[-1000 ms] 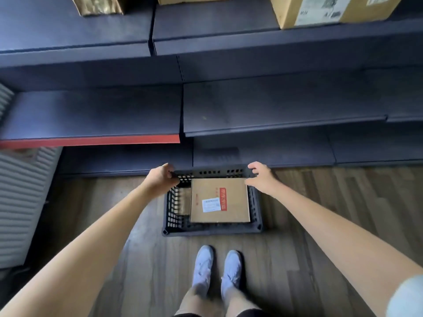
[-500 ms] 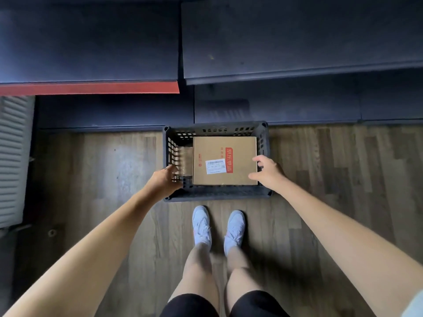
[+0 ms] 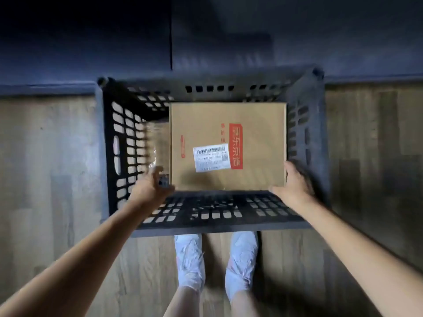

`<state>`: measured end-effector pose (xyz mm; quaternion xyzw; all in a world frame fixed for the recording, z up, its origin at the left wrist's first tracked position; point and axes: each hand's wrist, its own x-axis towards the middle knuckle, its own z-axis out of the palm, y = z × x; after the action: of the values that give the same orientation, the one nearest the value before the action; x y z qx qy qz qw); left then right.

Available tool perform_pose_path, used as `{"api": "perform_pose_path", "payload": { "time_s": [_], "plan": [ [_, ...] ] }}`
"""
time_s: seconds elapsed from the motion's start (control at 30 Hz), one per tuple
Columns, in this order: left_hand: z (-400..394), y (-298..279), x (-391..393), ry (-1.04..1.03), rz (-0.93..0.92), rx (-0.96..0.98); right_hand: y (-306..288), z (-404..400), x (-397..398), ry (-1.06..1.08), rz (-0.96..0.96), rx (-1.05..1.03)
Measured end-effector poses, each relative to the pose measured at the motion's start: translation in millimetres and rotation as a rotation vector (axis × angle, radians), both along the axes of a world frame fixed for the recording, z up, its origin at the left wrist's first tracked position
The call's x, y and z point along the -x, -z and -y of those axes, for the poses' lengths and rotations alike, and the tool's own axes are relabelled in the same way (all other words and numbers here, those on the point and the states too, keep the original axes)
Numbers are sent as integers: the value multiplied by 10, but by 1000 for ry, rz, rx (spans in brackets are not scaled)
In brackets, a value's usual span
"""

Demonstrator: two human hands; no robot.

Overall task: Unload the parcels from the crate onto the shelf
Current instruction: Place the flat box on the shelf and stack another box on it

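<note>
A black plastic crate point(image 3: 107, 156) stands on the wooden floor, just in front of my feet. Inside it lies a brown cardboard parcel point(image 3: 206, 124) with red print and a white barcode label. A second parcel point(image 3: 158, 138), shiny with tape, shows partly below it on the left. My left hand point(image 3: 151, 188) reaches into the crate at the top parcel's near left corner; it is blurred, with its fingers beside the box. My right hand point(image 3: 293, 184) lies against the near right corner, fingers along the right side and thumb at the near edge.
The dark lowest shelf board point(image 3: 297, 42) runs along the far side, right behind the crate. Wooden floor point(image 3: 45, 179) lies to both sides. My two white shoes point(image 3: 190, 259) stand against the crate's near wall.
The view has dropped much closer to the crate. Both hands moved from the crate's rim down into it, to the top parcel's near corners. The parcel has not moved.
</note>
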<state>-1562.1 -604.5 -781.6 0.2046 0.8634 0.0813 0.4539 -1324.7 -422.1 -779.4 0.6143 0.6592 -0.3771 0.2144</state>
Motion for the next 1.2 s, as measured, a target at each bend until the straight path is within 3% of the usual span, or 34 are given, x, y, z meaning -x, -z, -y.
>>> {"api": "perform_pose_path", "payload": {
  "time_s": [0.27,0.37,0.5,0.63,0.97,1.2],
  "plan": [
    [-23,816,-71,-192,-39,77,668,-7,-10,41,145,-65],
    [-26,930,-65,-241,54,47,728,-48,34,85,179,-90],
    [-92,1036,-32,-488,190,-21,807,-122,132,150,222,-63],
    [-127,1140,15,-497,192,-71,903,-187,233,219,236,-12],
    [-41,1084,-77,-499,273,-245,924,-32,179,365,175,-78],
    [-30,626,-190,-624,364,-374,473,-48,153,373,70,-174]
  ]
}}
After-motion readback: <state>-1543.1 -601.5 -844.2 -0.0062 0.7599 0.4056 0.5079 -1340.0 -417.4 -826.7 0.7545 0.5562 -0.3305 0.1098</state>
